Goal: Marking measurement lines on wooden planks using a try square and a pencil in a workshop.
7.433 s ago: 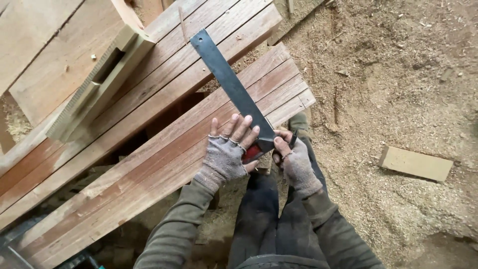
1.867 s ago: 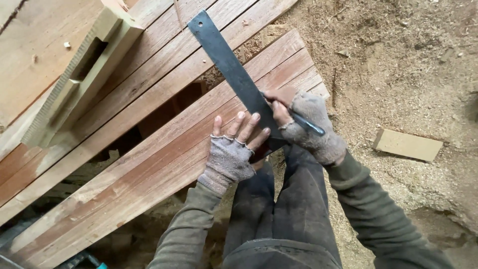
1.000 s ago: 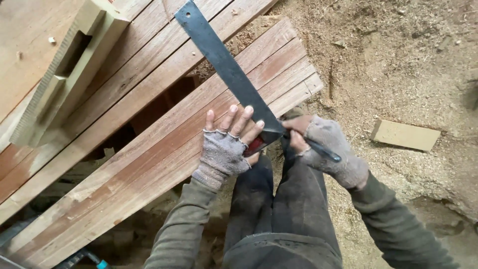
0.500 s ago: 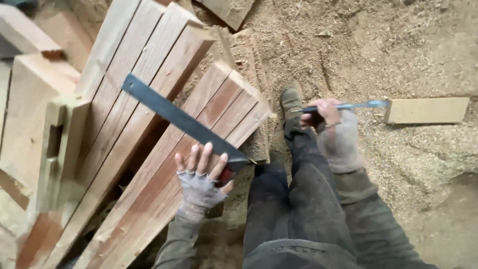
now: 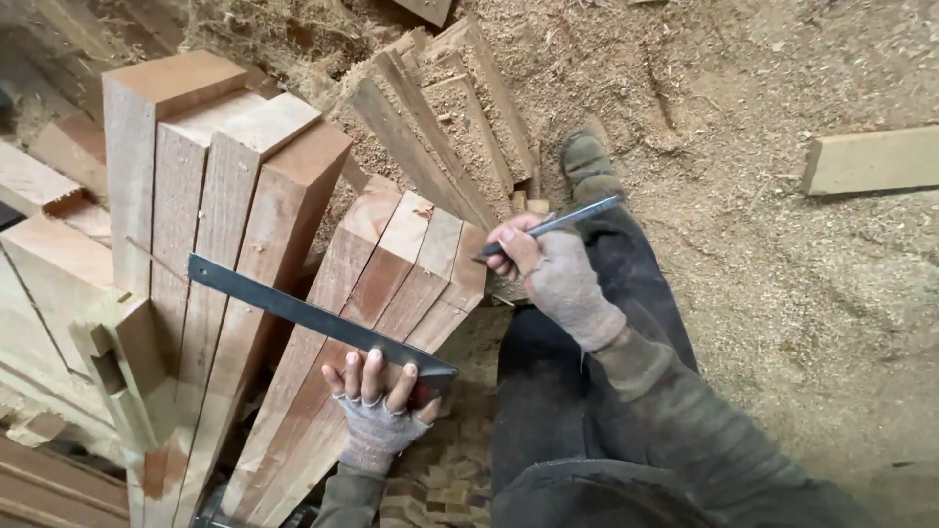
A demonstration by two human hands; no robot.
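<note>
Square (image 5: 318, 318) across planks (image 5: 386, 293); left hand (image 5: 377, 406) on it; right hand (image 5: 548, 274) rightward with pencil (image 5: 553, 225)

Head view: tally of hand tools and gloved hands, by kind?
Steel try square, under the left hand: 1
Pencil-like marker, held in the right hand: 1
Hands in fingerless gloves: 2
Total: 4
</note>
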